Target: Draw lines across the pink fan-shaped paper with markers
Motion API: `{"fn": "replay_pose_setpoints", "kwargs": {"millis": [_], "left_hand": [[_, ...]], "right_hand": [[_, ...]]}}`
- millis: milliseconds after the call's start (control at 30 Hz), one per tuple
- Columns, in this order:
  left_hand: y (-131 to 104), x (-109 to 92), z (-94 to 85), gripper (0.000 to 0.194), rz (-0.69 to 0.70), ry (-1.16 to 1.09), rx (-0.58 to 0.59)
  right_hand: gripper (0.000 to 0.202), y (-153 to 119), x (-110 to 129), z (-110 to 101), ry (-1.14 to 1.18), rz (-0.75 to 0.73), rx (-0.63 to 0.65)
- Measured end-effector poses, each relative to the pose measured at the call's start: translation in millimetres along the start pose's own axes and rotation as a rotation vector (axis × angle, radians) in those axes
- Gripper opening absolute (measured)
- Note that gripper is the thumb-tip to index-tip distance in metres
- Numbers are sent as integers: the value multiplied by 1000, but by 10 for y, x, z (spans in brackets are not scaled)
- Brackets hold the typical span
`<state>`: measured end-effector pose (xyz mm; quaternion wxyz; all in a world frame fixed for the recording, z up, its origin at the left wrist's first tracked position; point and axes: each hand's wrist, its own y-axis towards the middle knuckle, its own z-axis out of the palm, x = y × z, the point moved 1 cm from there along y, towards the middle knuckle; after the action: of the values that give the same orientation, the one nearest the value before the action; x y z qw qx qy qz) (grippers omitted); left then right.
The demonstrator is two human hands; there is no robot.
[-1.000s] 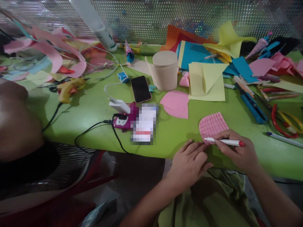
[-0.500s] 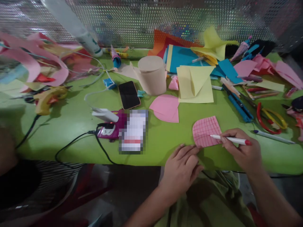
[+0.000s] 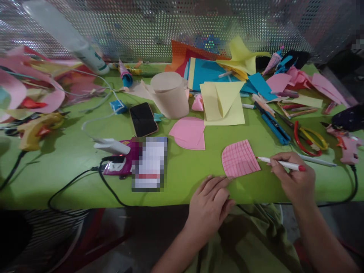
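Observation:
A pink paper piece point(image 3: 240, 158) with a rounded left side, covered in a grid of red lines, lies flat near the table's front edge. My right hand point(image 3: 295, 176) is closed around a white felt-tip pen point(image 3: 281, 163) with a red end. The pen's tip points left, at the paper's right edge; whether it touches cannot be told. My left hand point(image 3: 212, 201) rests at the table edge, fingers stretched out, fingertips by the paper's lower left edge. Plain pink paper pieces point(image 3: 189, 134) lie further back, left of the gridded one.
Behind stand a beige paper cylinder point(image 3: 173, 98) and folded yellow paper point(image 3: 222, 104). To the right lie a blue cutter point(image 3: 273, 123), scissors point(image 3: 309, 140) and a pink glue gun point(image 3: 347, 144). Phones point(image 3: 143, 119), a purple power strip point(image 3: 122, 159) and a yellow glue gun point(image 3: 38, 131) with cables occupy the left.
The pen tip has gone from on the gridded paper to its right edge as my right hand shifted right relative to it. The whole view has swung slightly right.

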<state>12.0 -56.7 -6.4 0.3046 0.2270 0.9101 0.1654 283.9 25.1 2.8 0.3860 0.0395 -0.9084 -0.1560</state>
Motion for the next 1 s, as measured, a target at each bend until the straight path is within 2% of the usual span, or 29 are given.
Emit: {"fn": "replay_pose_setpoints", "kwargs": {"millis": [133,367,500,767,1000], "left_hand": [[-13,8,18,23,2,2,-2],[-27,15,33,24,5,-11,5],[-34,25,48,26,14,-3,-2],[-32,29,55,28,10,-4,-15],[-21,17,31,22,-5,-36,4]], "right_hand": [[8,-53,97,-24,67,-26,-2],[5,-131,496,181,215,-152,297],[6,-143,601,303,231,-193,368],[7,-149,602,348,167,-226,378],[11,-143,410,230,65,-143,261]]}}
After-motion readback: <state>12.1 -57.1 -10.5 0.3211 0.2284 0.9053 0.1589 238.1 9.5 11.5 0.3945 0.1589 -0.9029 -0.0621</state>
